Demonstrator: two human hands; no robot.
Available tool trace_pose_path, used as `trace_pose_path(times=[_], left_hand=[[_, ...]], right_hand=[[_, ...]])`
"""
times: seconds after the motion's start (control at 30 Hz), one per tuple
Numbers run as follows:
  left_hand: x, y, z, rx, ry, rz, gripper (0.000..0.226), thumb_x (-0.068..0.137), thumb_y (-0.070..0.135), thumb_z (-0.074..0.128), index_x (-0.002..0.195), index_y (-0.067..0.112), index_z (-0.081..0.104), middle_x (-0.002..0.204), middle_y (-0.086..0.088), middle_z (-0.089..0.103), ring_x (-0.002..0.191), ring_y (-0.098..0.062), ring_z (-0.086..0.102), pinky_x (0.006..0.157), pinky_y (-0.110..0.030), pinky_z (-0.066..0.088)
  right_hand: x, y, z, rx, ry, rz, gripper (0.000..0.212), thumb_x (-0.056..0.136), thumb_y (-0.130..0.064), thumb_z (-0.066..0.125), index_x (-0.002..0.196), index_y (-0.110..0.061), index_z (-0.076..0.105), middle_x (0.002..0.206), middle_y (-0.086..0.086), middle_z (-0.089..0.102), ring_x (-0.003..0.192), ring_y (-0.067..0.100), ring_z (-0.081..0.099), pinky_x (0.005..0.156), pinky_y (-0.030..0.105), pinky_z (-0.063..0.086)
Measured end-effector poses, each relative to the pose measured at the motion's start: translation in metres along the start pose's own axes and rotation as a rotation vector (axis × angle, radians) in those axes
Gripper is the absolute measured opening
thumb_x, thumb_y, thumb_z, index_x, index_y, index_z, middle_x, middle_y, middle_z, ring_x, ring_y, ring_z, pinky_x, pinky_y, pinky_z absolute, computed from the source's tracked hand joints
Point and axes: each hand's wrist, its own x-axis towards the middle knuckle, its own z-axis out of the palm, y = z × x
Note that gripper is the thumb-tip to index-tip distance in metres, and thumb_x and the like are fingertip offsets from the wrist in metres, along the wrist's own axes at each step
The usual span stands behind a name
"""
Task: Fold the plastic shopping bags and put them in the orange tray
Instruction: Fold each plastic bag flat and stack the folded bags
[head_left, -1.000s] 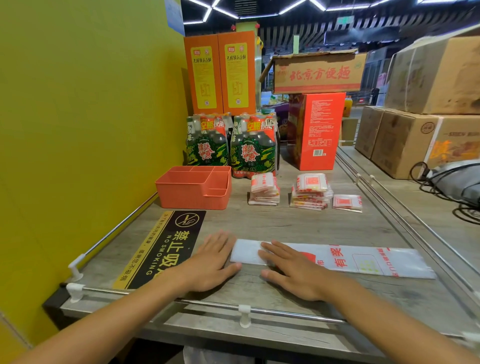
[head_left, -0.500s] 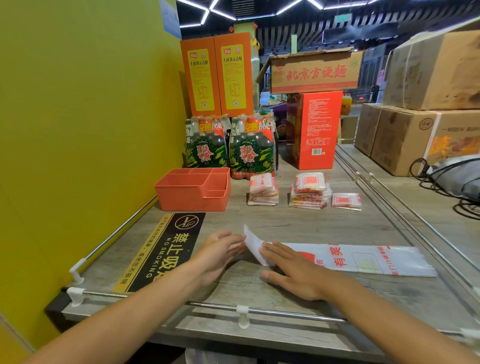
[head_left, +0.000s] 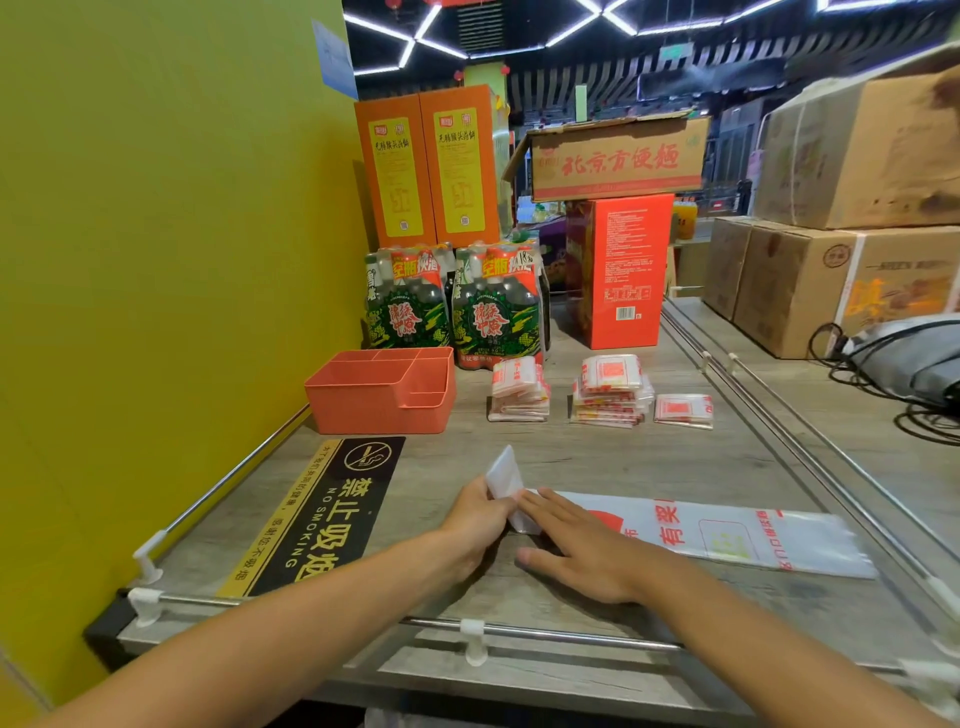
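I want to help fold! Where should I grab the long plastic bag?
Pinch the plastic bag at its lifted left end, coming from the left as the left hand does. That end stands off the shelf; the rest lies flat under the right hand.

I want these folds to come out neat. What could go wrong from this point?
1. The left hand pinches only the raised end of the bag; a slack grip could let it spring back.
2. The right hand presses just near the fold, so the long free tail may skew.
3. The orange tray sits far from the hands; the fold might loosen when carried.
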Motion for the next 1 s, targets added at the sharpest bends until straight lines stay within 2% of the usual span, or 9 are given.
trace_pose_path(times=[0.17,0.27,0.4,0.47,0.6,0.7,0.8,0.9,1.0], left_hand=[[0.003,0.001,-0.017,0.201,0.100,0.083,0.048,0.093,-0.005,0.047,0.137,0.013,0.056,0.117,-0.010,0.068,0.108,-0.024,0.064,0.099,-0.041,0.053],[0.004,0.007,-0.033,0.235,0.197,0.108,0.045,0.091,-0.008,0.045,0.129,0.012,0.059,0.113,-0.010,0.068,0.106,-0.025,0.063,0.093,-0.037,0.053],[0.001,0.014,-0.056,0.253,0.356,0.076,0.037,0.092,-0.006,0.050,0.122,0.014,0.046,0.116,-0.010,0.058,0.106,-0.024,0.055,0.085,-0.035,0.045],[0.002,0.012,-0.061,0.274,0.364,0.087,0.035,0.092,-0.006,0.052,0.121,0.012,0.047,0.118,-0.013,0.058,0.105,-0.024,0.055,0.084,-0.034,0.046],[-0.005,0.014,-0.055,0.472,0.266,0.262,0.032,0.099,0.003,0.052,0.129,0.013,0.054,0.121,-0.004,0.060,0.110,-0.017,0.057,0.078,-0.022,0.046],[-0.009,0.016,-0.052,0.667,0.122,0.488,0.033,0.100,0.005,0.051,0.129,0.017,0.062,0.118,0.010,0.063,0.111,-0.005,0.057,0.093,-0.021,0.047],[0.000,0.006,-0.056,0.926,-0.072,0.687,0.035,0.099,0.010,0.056,0.131,0.023,0.062,0.133,0.005,0.063,0.128,-0.007,0.053,0.111,-0.034,0.042],[0.001,-0.004,-0.057,1.164,-0.214,0.685,0.047,0.106,0.030,0.045,0.151,0.015,0.042,0.159,-0.002,0.038,0.152,-0.014,0.020,0.125,-0.035,0.019],[-0.006,-0.006,-0.058,1.266,-0.325,0.605,0.063,0.108,0.047,0.030,0.161,0.018,0.012,0.168,0.005,0.005,0.153,-0.007,-0.008,0.123,-0.025,-0.007]], right_hand=[[0.000,0.004,0.002,0.001,0.038,-0.001,0.076,0.102,-0.059,0.038,0.162,-0.030,0.001,0.168,-0.013,-0.009,0.151,0.001,-0.012,0.117,0.023,-0.003],[0.000,0.010,0.003,-0.050,0.065,0.015,0.072,0.103,-0.059,0.035,0.162,-0.027,0.008,0.169,-0.009,-0.005,0.153,0.006,-0.010,0.119,0.025,-0.004],[0.001,0.012,0.002,-0.143,0.062,0.020,0.069,0.103,-0.061,0.031,0.161,-0.029,0.014,0.169,-0.008,0.001,0.155,0.011,-0.005,0.124,0.033,-0.001],[0.003,0.009,0.002,-0.140,0.042,0.010,0.067,0.103,-0.061,0.030,0.161,-0.032,0.014,0.169,-0.010,0.003,0.154,0.009,-0.004,0.124,0.033,-0.001],[0.002,0.007,0.002,-0.127,0.025,0.011,0.066,0.104,-0.060,0.031,0.161,-0.031,0.015,0.169,-0.011,0.003,0.154,0.009,-0.002,0.122,0.030,-0.002],[0.001,0.006,0.001,-0.114,0.013,0.013,0.066,0.104,-0.059,0.032,0.161,-0.032,0.015,0.169,-0.010,0.003,0.154,0.010,-0.001,0.122,0.031,-0.001],[-0.001,0.005,0.000,-0.100,0.011,0.014,0.066,0.104,-0.058,0.033,0.161,-0.030,0.014,0.169,-0.010,0.002,0.154,0.010,-0.001,0.122,0.030,-0.001],[-0.002,0.005,0.001,-0.103,0.017,0.005,0.066,0.105,-0.056,0.034,0.161,-0.029,0.013,0.169,-0.010,0.002,0.154,0.009,-0.002,0.122,0.028,-0.002],[-0.001,0.007,0.001,-0.101,0.021,0.005,0.067,0.104,-0.058,0.034,0.161,-0.029,0.013,0.169,-0.010,0.002,0.154,0.007,-0.001,0.121,0.027,-0.003]])
